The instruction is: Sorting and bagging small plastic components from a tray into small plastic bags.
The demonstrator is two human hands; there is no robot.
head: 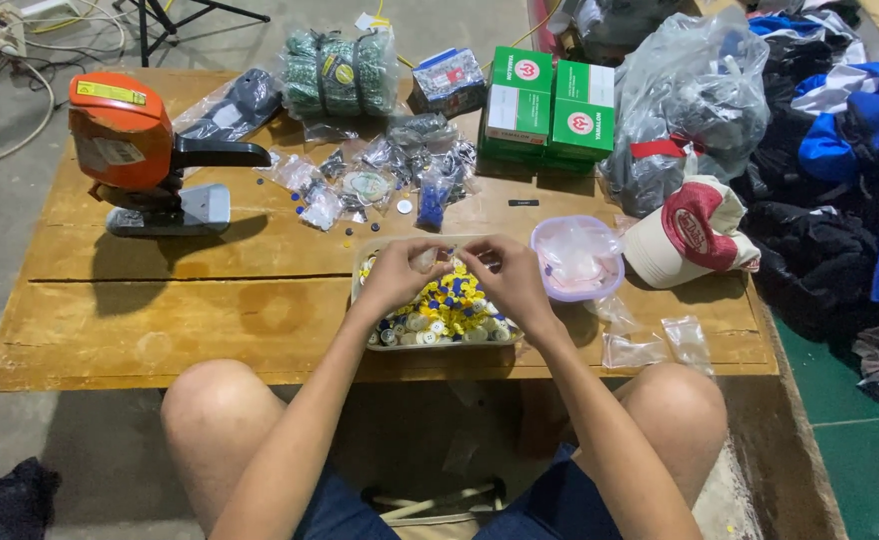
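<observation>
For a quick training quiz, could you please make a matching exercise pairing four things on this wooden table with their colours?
Things:
1. machine
2. stacked boxes
3. cap
4. lidded tub

Colours:
A. green and white
B. pale purple rim
C. orange
D. red and cream

Pairs: 1-C, 2-A, 3-D, 4-B
</observation>
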